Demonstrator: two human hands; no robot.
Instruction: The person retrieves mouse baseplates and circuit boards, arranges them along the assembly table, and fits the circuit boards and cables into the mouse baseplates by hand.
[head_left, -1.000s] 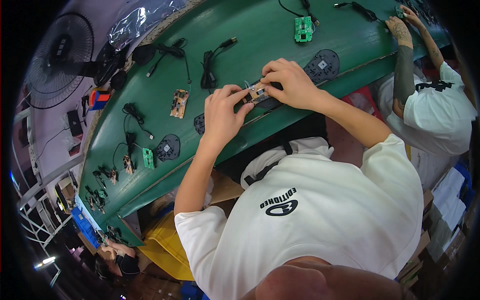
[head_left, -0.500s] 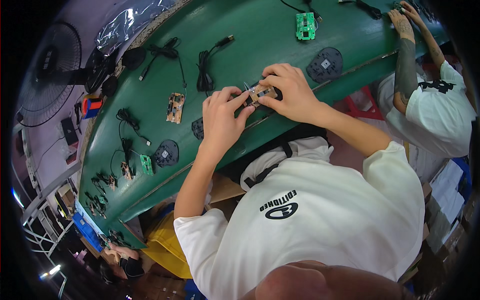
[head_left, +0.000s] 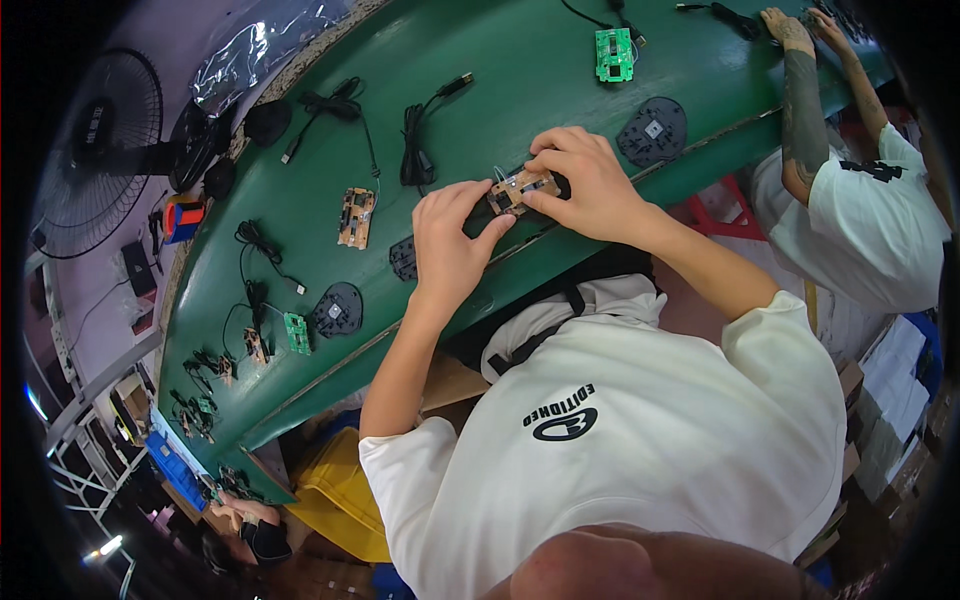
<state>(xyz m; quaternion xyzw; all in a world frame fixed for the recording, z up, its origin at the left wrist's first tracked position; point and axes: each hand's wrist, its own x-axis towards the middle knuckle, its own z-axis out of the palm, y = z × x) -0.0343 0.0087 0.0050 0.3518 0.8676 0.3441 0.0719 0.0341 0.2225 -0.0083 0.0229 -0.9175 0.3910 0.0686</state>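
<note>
A brown circuit board [head_left: 512, 195] with dark parts and a thin pale wire is between my two hands, close to the near edge of the green bench. Part of a black plastic piece shows beneath the board's right end. My right hand [head_left: 590, 182] pinches the board at that end, thumb on the near side and fingers on the far side. At the other end, my left hand [head_left: 450, 228] has its thumb and fingertips against the board's edge. A coiled black cable [head_left: 415, 150] lies just beyond, and a dark base plate [head_left: 403, 258] is partly hidden by my left hand.
On the green bench [head_left: 500, 50] lie another brown board [head_left: 356, 217], green boards [head_left: 613, 55] [head_left: 297, 333], and dark base plates [head_left: 652, 132] [head_left: 338, 309]. Several cables are at the left. A fan [head_left: 105, 150] stands beyond the far edge. A co-worker's hands [head_left: 790, 32] are at the upper right.
My left fingers have drawn back from over the board to its left edge, while my right hand keeps its pinch. A co-worker's hand has shifted left.
</note>
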